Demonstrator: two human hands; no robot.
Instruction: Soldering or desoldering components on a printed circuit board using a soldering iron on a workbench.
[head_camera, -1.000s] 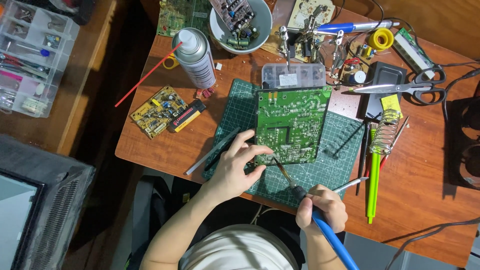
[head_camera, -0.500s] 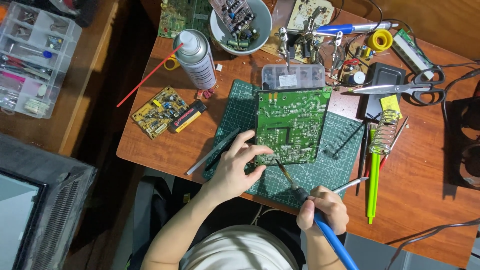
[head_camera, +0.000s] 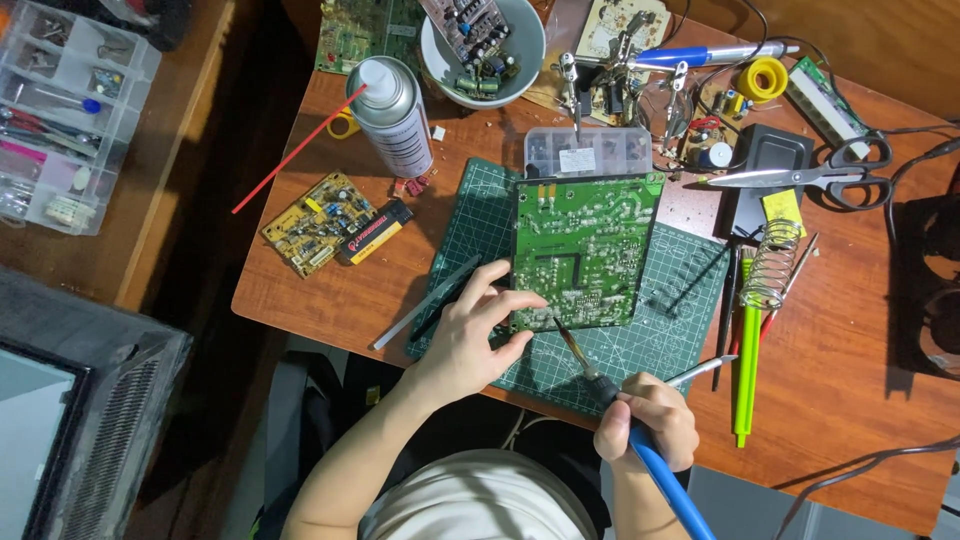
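A yellow board (head_camera: 318, 222) and spray can (head_camera: 393, 118) sat left. The left hand (head_camera: 478, 335), fingers spread, pinned the green board (head_camera: 586, 247) on the mat (head_camera: 680, 320). The right hand (head_camera: 648, 422) gripped the iron (head_camera: 590, 372), tip at the board's lower edge. This looked like soldering; next, a steady tip on the joint.
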